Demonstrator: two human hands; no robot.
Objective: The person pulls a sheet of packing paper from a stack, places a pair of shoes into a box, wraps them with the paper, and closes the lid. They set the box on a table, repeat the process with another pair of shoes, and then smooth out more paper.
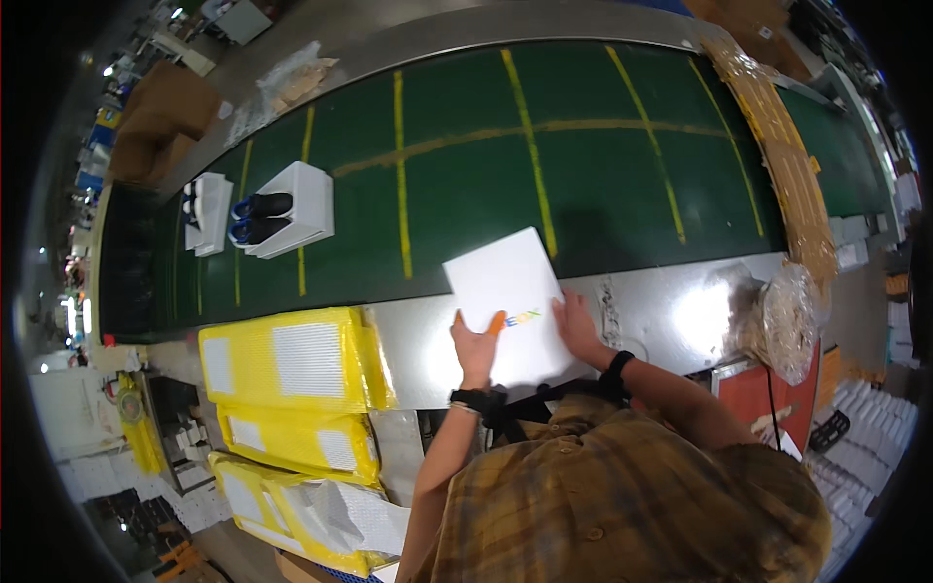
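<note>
A white shoebox (505, 282) with a small coloured print lies in front of me, partly over the near edge of the green conveyor belt (466, 194) and partly over the metal ledge. My left hand (474, 348) grips its near left side, the thumb in an orange cover resting on the top face. Against the right side presses my right hand (577, 328), its fingers along the edge. The undersides of both hands' grip are hidden. Farther left on the belt, a pair of dark shoes with blue trim (260, 219) sits on an open white box (313, 209).
Another white box with shoes (206, 214) stands at the belt's far left. Yellow-wrapped stacks (219, 384) lie left of me. Brown cardboard (792, 185) crosses the belt at right, near a plastic-wrapped roll (789, 325). The metal ledge (671, 311) runs along the belt's near side.
</note>
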